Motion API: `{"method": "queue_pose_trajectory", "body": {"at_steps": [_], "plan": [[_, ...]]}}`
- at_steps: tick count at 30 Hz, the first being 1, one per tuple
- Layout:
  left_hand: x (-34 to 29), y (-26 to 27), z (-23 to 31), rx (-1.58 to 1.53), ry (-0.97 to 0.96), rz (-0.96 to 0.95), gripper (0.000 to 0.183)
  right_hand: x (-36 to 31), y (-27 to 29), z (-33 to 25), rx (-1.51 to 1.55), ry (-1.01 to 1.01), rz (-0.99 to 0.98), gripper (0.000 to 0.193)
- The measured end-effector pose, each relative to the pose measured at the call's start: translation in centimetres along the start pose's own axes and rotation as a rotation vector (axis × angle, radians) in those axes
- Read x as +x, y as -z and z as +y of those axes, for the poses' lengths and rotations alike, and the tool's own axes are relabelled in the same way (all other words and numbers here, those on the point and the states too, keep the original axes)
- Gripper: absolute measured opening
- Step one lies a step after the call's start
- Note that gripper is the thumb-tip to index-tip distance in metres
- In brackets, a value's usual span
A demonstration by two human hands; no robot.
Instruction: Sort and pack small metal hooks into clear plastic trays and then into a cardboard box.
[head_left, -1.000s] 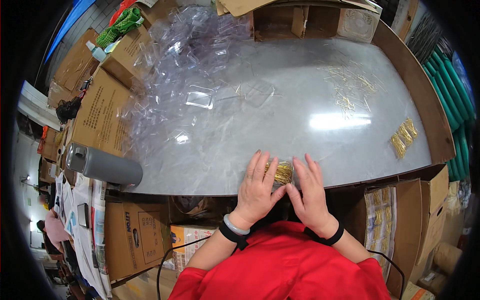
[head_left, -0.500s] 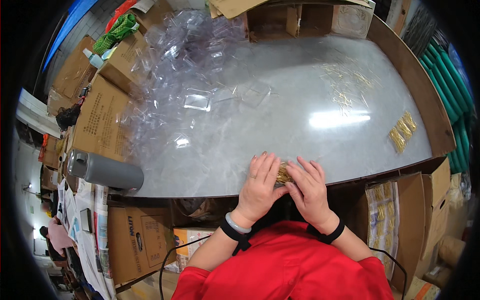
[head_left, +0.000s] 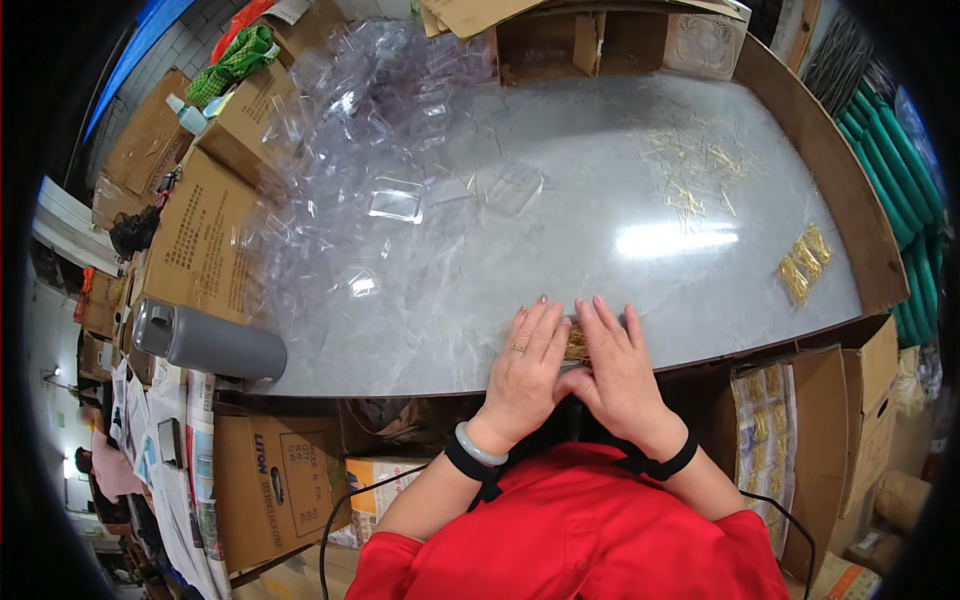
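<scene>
At the table's near edge, a bundle of thin gold-coloured metal pieces (head_left: 576,346) lies between my two hands. My left hand (head_left: 524,362) presses along its left side, fingers stretched away from me. From the right, my right hand (head_left: 618,365) covers part of it, its fingers straight and held slightly apart. My thumbs meet at the near end. The fingers hide most of the bundle, and the exact kind of the pieces cannot be made out.
Clear plastic cases (head_left: 350,130) heap over the table's left side, beside a grey bottle (head_left: 215,340). Loose gold pieces (head_left: 700,165) scatter at the far right; several gold bundles (head_left: 805,263) lie nearer the right edge. A cardboard wall (head_left: 835,160) borders the right side.
My hands have shifted slightly right. The right hand's fingers have straightened and now point away from me, alongside the bundle.
</scene>
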State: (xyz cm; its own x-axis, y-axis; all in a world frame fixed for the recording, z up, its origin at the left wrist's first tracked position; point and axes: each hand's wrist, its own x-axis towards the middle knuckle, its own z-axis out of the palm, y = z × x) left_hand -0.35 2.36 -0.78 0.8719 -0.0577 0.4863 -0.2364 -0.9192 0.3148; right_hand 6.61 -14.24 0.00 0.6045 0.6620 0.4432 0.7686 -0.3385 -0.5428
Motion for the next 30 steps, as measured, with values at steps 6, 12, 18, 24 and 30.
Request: {"method": "queue_pose_trajectory", "body": {"at_steps": [6,12,18,24,30], "plan": [[-0.3,0.0,-0.2,-0.050,-0.014,-0.056,0.070,0.4,0.5,0.1,0.101,-0.052,-0.146,0.085],[-0.5,0.2,-0.5,-0.178,-0.022,-0.058,0.097,1.2,0.0,-0.3,-0.154,-0.016,-0.186,0.085],[-0.3,1.3,-1.5,-0.571,0.039,-0.045,0.117,1.0,-0.5,0.4,-0.232,0.008,-0.128,0.083],[-1.0,1.1,-2.7,-0.776,0.122,-0.050,0.119,1.2,0.2,-0.6,-0.226,-0.012,-0.171,0.085],[-1.0,1.0,-2.5,-0.900,0.205,-0.014,0.124,1.3,-1.9,-2.6,-0.325,-0.065,-0.010,0.079]]}}
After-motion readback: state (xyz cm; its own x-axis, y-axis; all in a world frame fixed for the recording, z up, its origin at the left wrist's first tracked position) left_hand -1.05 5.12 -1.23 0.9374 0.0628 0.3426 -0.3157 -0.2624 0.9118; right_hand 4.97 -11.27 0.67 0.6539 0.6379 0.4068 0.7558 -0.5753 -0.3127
